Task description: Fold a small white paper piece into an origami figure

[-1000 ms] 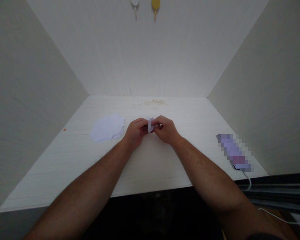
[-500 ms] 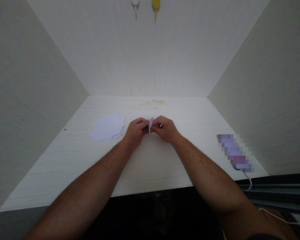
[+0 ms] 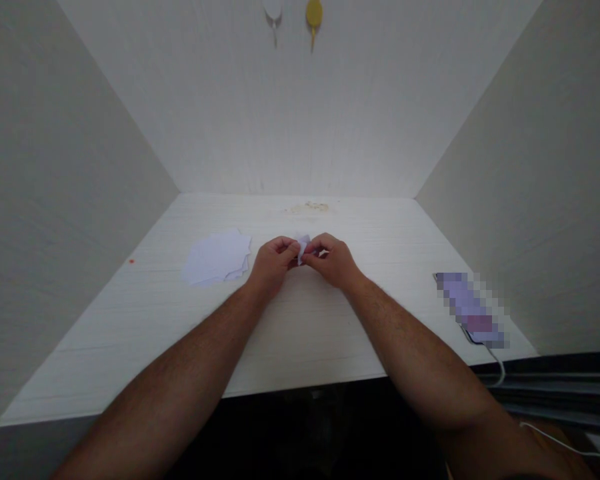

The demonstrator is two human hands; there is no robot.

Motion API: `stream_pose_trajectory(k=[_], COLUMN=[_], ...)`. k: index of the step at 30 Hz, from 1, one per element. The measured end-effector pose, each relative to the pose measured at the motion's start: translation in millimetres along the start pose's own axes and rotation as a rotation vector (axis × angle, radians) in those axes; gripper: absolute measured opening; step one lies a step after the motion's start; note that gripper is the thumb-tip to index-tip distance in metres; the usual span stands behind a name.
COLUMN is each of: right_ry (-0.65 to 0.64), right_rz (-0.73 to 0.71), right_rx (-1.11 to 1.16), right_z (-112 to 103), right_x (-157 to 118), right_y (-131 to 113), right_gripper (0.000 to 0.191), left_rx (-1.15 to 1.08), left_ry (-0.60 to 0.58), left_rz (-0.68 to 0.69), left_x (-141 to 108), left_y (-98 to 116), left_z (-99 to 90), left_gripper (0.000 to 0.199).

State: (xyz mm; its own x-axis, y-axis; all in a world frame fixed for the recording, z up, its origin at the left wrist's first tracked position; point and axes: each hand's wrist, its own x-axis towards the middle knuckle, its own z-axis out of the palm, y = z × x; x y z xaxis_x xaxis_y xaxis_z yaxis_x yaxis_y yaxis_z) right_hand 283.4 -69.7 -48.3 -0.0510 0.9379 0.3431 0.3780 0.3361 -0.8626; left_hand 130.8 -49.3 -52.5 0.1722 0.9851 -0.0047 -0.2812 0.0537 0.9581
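Observation:
A small piece of white paper point(image 3: 303, 247) is held between my two hands above the middle of the table. My left hand point(image 3: 276, 262) pinches its left side with thumb and fingers. On the other side, my right hand point(image 3: 331, 257) grips the paper between thumb and forefinger. The paper looks bent, and its lower part is partly hidden by my fingers. To the left of my left hand lies a loose stack of white paper sheets point(image 3: 217, 257).
The white table point(image 3: 310, 333) has walls on three sides. A blurred-out device point(image 3: 470, 309) with a white cable point(image 3: 500, 367) lies at the right. A small orange bit point(image 3: 131, 261) is at the left edge. White point(image 3: 273, 9) and yellow point(image 3: 314, 13) hooks are on the back wall.
The paper between my fingers has changed shape, with its top now bent over more. Both hands stay closed on it in nearly the same place. The whole view has shifted slightly.

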Motion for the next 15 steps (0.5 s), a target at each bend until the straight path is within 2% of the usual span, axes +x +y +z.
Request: stream_pose_trajectory(k=[8, 15], right_ry=[0.080, 0.051], right_rz=[0.034, -0.050], right_rx=[0.043, -0.034], right_z=[1.6, -1.2], right_x=[2.7, 3.9], right_y=[8.1, 6.2], right_gripper=[0.015, 0.007], left_rx=[-0.040, 0.004], left_ry=[0.003, 0.020], left_rz=[-0.006, -0.001], left_x=[-2.3, -2.1], left_y=[2.6, 1.3], left_z=[1.7, 1.6], left_gripper=[0.025, 0.025])
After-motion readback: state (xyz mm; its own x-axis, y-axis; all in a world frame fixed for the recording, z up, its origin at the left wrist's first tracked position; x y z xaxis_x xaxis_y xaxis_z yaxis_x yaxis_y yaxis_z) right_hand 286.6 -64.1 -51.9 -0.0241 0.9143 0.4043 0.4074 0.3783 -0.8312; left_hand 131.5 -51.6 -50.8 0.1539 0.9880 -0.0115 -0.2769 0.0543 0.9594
